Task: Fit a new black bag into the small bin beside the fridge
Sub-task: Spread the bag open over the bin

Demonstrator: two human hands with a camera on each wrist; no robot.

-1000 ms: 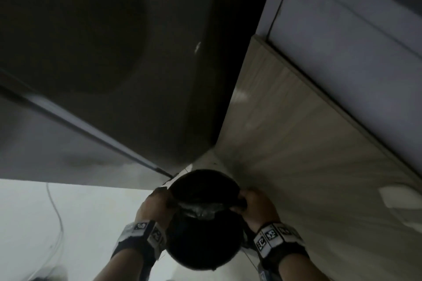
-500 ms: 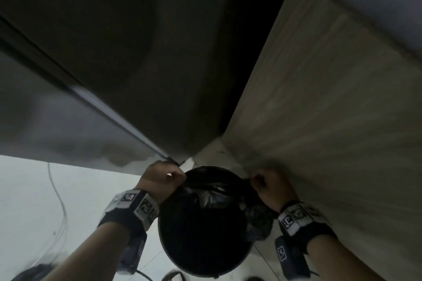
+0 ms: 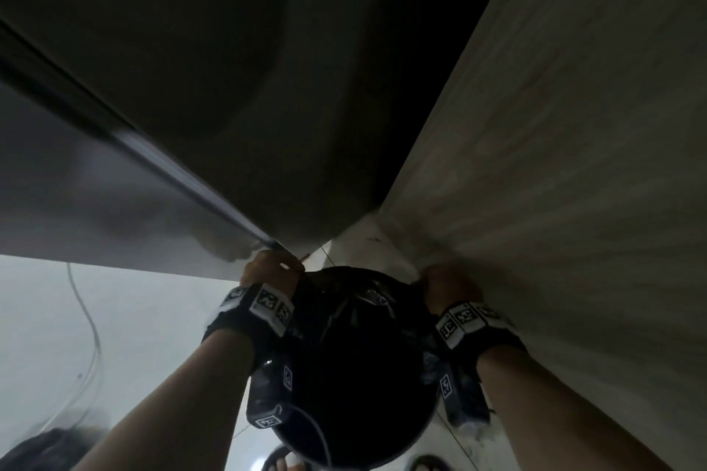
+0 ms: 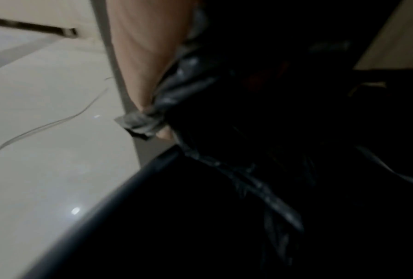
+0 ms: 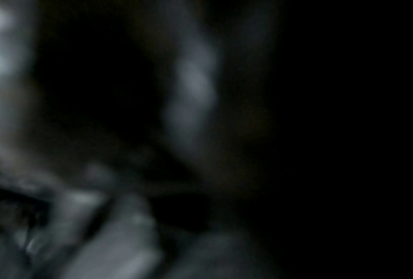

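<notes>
A small round black bin (image 3: pixel 355 444) stands on the floor between the fridge and a wooden panel. A crinkled black bag (image 3: pixel 367 302) spans its mouth. My left hand (image 3: pixel 269 271) grips the bag's edge at the bin's far-left rim. My right hand (image 3: pixel 449 285) grips the bag at the far-right rim, against the panel. In the left wrist view my fingers (image 4: pixel 143 62) pinch a bunched fold of the black bag (image 4: pixel 176 90) above the bin rim (image 4: pixel 119 192). The right wrist view is dark and blurred, showing only glints of plastic (image 5: pixel 191 90).
The dark grey fridge (image 3: pixel 191 88) rises on the left and a pale wooden panel (image 3: pixel 554 164) on the right, boxing the bin in. A thin cable (image 3: pixel 90 325) lies on the white floor (image 3: pixel 134 317) at the left. Sandalled toes (image 3: pixel 285 465) show below the bin.
Both hands have spread apart from the middle of the bin's mouth to opposite sides of the far rim, stretching the bag wider. The head view has moved closer.
</notes>
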